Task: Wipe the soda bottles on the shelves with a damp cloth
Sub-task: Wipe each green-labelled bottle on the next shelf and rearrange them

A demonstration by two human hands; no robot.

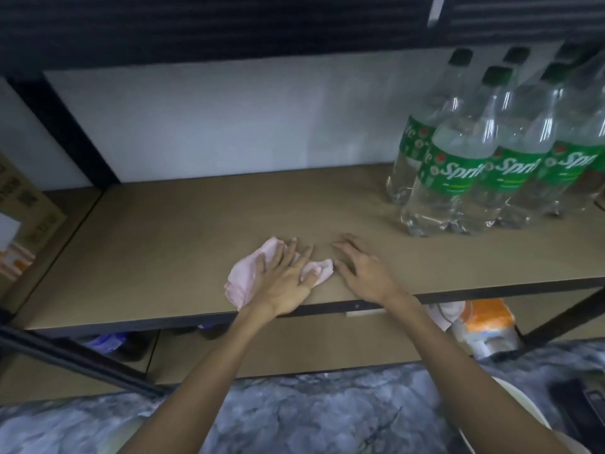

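Note:
Several clear soda bottles [458, 165] with green labels and dark caps stand in a cluster at the right end of the brown shelf board [170, 231]. A crumpled pale pink cloth [244, 276] lies near the shelf's front edge. My left hand [284, 276] lies flat on the cloth with its fingers spread. My right hand [363, 267] rests on the bare board just right of the cloth, fingers slightly bent, its fingertips touching the cloth's right end. Both hands are well left of the bottles.
A black metal frame [65, 126] borders the shelf, with a white back panel [229, 119] behind. A cardboard box [23, 221] sits on the neighbouring shelf at left. Below, an orange-capped container [484, 326] and dark bottles [121, 344] stand on the lower shelf. A marbled grey floor [327, 411] lies underneath.

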